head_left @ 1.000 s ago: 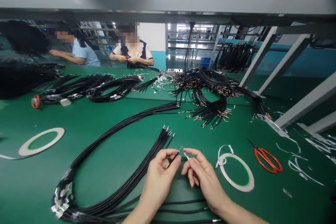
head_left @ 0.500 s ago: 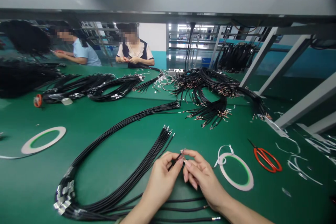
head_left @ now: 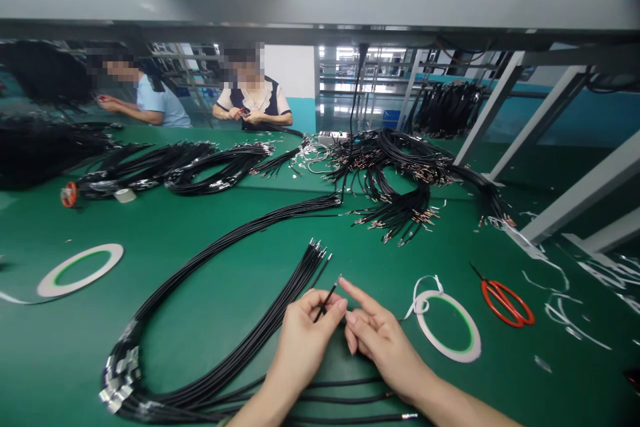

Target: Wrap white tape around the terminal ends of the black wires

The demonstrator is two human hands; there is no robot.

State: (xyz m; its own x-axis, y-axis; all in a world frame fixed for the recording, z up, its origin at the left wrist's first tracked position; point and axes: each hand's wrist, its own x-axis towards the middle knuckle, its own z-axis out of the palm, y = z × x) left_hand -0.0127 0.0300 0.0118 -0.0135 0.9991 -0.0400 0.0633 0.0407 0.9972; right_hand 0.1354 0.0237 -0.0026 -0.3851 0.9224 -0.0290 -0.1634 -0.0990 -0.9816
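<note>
My left hand is closed on a short black wire, pinched between thumb and fingers. The wire's long axis runs about 7 to 1 o'clock, with its tip sticking out past the fingers at 1. Right hand is open, holding nothing; its index fingertip is just beside the wire's tip, on the 3 o'clock side. Left is the holding hand, right the nearer free one.

Black cable bundle lies at 11 o'clock from the hands, ends close by the wire. More cables run under my wrists at 6. Tape ring sits just past the right hand at 3, red scissors beyond it. Green mat shows at 1 to 2 o'clock.
</note>
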